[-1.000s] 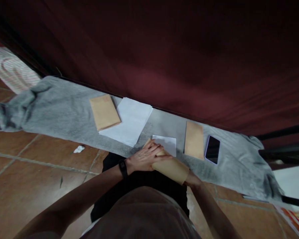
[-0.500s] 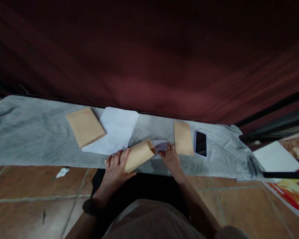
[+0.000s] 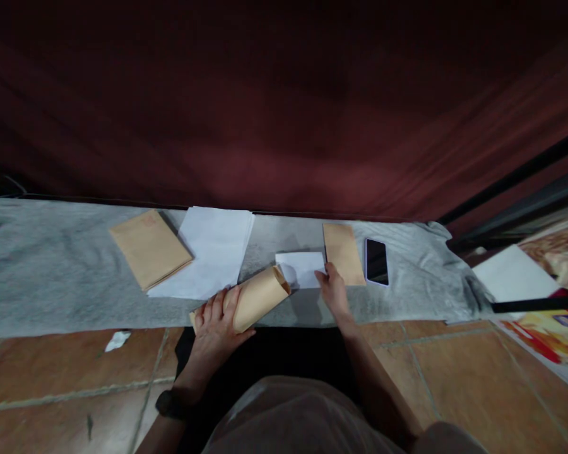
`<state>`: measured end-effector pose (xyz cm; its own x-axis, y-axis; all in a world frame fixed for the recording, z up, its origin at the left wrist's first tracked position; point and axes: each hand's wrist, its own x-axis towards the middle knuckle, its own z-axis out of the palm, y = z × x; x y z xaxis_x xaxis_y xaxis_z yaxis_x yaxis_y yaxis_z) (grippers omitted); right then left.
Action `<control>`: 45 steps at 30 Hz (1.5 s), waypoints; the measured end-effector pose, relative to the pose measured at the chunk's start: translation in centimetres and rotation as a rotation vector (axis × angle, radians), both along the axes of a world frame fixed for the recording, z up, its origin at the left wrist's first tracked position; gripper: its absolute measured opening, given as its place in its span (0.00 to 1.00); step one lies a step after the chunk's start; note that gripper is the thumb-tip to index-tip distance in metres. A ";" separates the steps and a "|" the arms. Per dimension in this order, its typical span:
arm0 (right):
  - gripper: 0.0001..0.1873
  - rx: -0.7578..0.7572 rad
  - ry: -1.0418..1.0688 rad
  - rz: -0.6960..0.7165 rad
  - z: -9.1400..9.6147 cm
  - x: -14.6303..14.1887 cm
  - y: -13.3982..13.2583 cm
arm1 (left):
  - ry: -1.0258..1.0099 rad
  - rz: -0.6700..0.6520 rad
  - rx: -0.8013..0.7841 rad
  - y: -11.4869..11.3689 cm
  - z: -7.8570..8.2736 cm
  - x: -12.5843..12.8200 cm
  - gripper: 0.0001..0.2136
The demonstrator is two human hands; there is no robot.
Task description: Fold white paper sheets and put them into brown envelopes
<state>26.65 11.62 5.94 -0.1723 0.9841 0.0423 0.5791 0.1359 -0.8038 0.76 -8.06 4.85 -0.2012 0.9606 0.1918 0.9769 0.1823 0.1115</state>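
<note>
My left hand (image 3: 216, 320) is wrapped round a brown envelope (image 3: 258, 297) that bulges open toward the right, just above a grey cloth (image 3: 52, 265). My right hand (image 3: 331, 287) pinches the near right corner of a small folded white sheet (image 3: 300, 268) lying on the cloth, right beside the envelope's mouth. A second brown envelope (image 3: 343, 252) lies flat just right of that sheet.
A stack of brown envelopes (image 3: 149, 248) and a pile of white paper (image 3: 213, 249) lie at the left on the cloth. A black phone (image 3: 376, 260) rests at the right. A dark red curtain hangs behind. Tiled floor with a paper scrap (image 3: 117, 340) is below.
My left hand took over the envelope and drew it left. My right hand let go of it and moved to the small white sheet. The view swung level.
</note>
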 end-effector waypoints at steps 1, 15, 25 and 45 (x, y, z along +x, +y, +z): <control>0.11 0.012 0.082 -0.029 0.7 0.6 0.3 | -0.005 -0.003 0.001 0.1 0.0 0.0 0.49; 0.14 -0.170 0.314 0.167 0.8 4.0 0.9 | -0.030 -0.055 -0.008 1.3 0.3 0.1 0.49; 0.14 -0.327 0.286 0.246 0.9 4.5 2.3 | -0.011 -0.117 -0.010 2.0 0.7 -0.1 0.50; 0.11 -0.087 0.234 0.311 0.0 0.7 -0.5 | -0.021 -0.267 0.014 5.5 1.5 1.8 0.50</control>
<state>27.39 11.08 5.91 -0.4578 0.8884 0.0346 0.3213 0.2016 -0.9253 2.56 -2.55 6.32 0.0547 0.9774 0.2042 0.9876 -0.0831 0.1332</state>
